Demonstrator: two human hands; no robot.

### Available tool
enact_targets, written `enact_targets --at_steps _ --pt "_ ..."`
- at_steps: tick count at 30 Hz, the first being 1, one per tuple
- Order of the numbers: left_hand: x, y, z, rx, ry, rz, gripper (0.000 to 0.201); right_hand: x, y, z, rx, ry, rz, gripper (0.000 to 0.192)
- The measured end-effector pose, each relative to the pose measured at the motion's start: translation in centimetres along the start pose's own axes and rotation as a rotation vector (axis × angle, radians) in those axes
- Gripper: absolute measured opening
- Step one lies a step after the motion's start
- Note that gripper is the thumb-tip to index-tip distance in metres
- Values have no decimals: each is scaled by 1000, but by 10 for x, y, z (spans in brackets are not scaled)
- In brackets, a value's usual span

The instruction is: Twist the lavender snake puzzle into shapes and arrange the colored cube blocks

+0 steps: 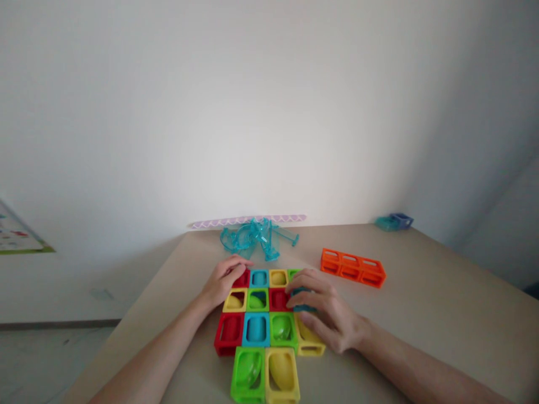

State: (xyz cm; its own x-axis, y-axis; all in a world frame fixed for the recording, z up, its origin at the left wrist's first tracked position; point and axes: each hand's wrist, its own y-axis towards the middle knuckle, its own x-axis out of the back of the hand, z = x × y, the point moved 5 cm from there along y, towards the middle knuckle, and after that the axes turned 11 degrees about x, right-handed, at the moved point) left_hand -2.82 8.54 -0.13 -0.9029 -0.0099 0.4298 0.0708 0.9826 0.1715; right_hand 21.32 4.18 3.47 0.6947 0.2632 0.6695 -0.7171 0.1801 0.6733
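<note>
Hollow plastic cubes in red, blue, yellow and green lie together in rows in front of me. My left hand (223,281) rests at the far left corner, its thumb by a red cube (241,279) and its fingers stretched along the far edge. Over the right side, my right hand (326,311) lies with fingers spread. It partly covers a blue cube (304,300) and a yellow cube (310,343), with fingertips by the red cube (278,300). Nearest to me, a green cube (248,373) and a yellow cube (282,373) stand side by side.
Clear blue plastic pieces (255,238) lie in a heap beyond the cubes, before a lilac strip (248,220) at the wall. An orange three-part block (352,268) is at the right. Farther back sit a dark blue cube (401,221) and a teal piece (386,224).
</note>
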Motion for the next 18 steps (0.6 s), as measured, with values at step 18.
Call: enact_targets --at_steps 18 --pt "14 1 5 6 129 -89 32 3 -32 -59 -648 -87 -167 24"
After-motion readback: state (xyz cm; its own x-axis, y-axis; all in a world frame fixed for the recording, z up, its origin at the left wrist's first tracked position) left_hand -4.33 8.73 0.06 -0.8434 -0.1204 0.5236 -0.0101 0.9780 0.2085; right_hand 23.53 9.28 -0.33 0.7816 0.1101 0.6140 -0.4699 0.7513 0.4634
